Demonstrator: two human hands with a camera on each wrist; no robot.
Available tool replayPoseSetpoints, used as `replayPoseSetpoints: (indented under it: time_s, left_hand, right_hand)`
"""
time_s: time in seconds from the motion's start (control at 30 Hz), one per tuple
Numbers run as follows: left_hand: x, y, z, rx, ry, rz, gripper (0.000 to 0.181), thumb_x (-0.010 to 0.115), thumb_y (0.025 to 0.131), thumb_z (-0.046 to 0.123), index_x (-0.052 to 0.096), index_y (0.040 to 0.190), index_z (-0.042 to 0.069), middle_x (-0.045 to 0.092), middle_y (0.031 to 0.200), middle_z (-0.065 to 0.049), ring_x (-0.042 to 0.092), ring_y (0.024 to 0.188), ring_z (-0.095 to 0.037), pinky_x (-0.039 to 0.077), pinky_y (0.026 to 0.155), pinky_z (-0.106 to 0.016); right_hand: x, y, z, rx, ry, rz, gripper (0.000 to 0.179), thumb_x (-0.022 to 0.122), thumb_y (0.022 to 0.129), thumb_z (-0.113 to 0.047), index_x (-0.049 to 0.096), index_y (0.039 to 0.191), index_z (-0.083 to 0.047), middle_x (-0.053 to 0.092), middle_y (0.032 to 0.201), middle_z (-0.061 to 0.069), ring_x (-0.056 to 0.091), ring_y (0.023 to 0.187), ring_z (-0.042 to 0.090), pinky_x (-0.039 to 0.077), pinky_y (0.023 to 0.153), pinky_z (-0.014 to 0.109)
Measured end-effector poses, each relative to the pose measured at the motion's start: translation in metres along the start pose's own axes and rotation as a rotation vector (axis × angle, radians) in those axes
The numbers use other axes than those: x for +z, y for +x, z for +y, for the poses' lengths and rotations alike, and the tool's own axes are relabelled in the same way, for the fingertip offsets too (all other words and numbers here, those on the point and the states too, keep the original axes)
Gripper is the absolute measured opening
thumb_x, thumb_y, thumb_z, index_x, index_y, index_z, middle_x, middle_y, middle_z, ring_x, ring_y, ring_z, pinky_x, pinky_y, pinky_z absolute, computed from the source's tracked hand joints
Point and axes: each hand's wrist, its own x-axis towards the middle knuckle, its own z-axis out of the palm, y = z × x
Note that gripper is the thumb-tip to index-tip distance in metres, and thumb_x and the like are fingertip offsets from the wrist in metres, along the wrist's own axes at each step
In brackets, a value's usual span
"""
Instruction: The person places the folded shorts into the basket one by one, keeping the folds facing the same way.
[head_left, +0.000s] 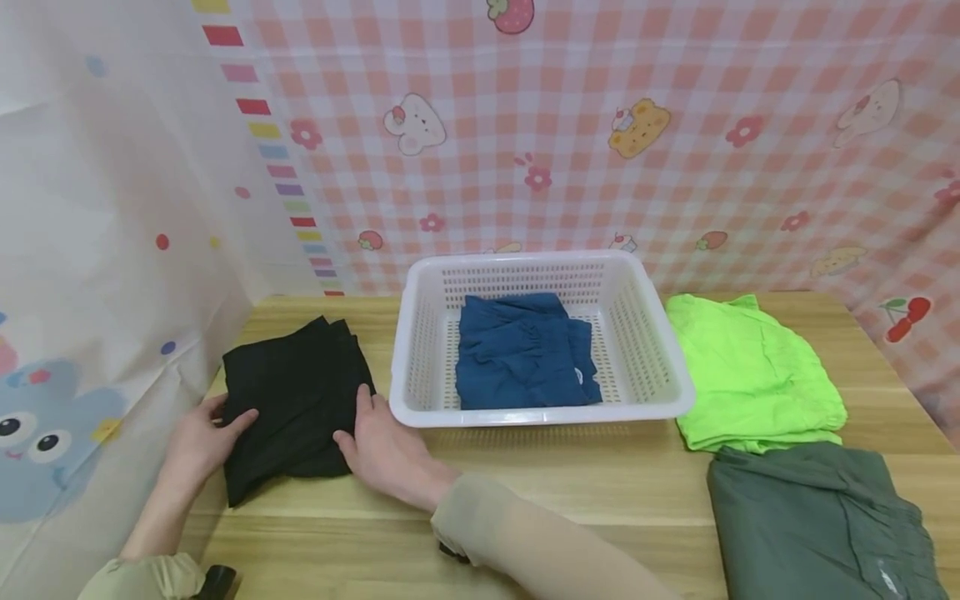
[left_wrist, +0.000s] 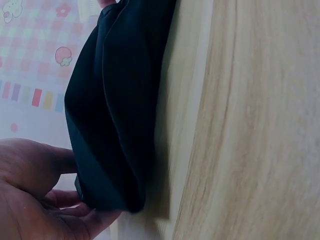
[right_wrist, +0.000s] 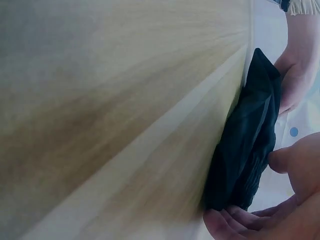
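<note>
A folded black garment (head_left: 296,408) lies on the left part of the table, its layers showing at the edge in the left wrist view. At its left edge my left hand (head_left: 197,442) grips it, thumb on top and fingers tucked beneath the cloth (left_wrist: 112,115). My right hand (head_left: 390,446) holds the opposite edge, beside the basket. From the right wrist view, the right thumb (right_wrist: 280,161) presses the upper side while the fingertips (right_wrist: 220,225) are at the lower edge. Gathered fabric shows near those fingers.
A white plastic basket (head_left: 532,417) stands at the table's back middle with folded blue shorts (head_left: 517,354) inside. Right of it lies a folded neon-green garment (head_left: 757,375), and nearer, a dark green garment (head_left: 810,525) with an elastic waistband. A printed curtain (head_left: 480,167) hangs behind.
</note>
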Motion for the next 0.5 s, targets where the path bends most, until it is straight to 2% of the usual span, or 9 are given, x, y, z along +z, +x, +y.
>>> replayPoseSetpoints:
  time_s: [0.13,0.23,0.4,0.5]
  left_hand:
    - [0.0007,-0.0007,0.0006,-0.001,-0.001,-0.002,0.075,0.056,0.108,0.032,0.029,0.153,-0.021,0.042,0.149,-0.048,0.047,0.136,-0.063,0.043,0.112,-0.069]
    - [0.0009,-0.0011,0.0025,-0.013,0.0,-0.009,0.075,0.056,0.108,0.032,0.029,0.154,-0.021,0.04,0.15,-0.048,0.045,0.138,-0.062,0.042,0.113,-0.069]
    - [0.0016,-0.0029,0.0055,-0.008,0.012,-0.01,0.074,0.058,0.107,0.029,0.029,0.153,-0.022,0.039,0.149,-0.049,0.046,0.137,-0.063,0.043,0.113,-0.069]
    - [0.0011,-0.0037,0.0072,-0.015,0.02,-0.024,0.074,0.058,0.107,0.029,0.029,0.153,-0.022,0.037,0.15,-0.049,0.044,0.138,-0.064,0.041,0.115,-0.069]
  right_hand:
    - [0.0006,0.0007,0.0005,-0.025,-0.053,0.044,0.054,0.056,0.107,-0.045,0.057,0.143,-0.005,0.068,0.134,0.008,0.068,0.123,0.015,0.06,0.098,0.025]
    - [0.0002,0.0022,0.0015,-0.012,-0.043,0.071,0.043,0.059,0.106,-0.043,0.066,0.13,-0.008,0.072,0.122,0.007,0.07,0.113,0.016,0.06,0.096,0.026]
    - [-0.0007,0.0041,0.003,0.017,-0.01,0.093,0.043,0.063,0.104,-0.044,0.068,0.129,-0.009,0.073,0.123,0.008,0.07,0.114,0.017,0.059,0.099,0.028]
    - [-0.0017,0.0046,0.0038,0.022,0.028,0.091,0.042,0.064,0.104,-0.044,0.07,0.126,-0.01,0.074,0.12,0.007,0.071,0.111,0.016,0.059,0.095,0.027]
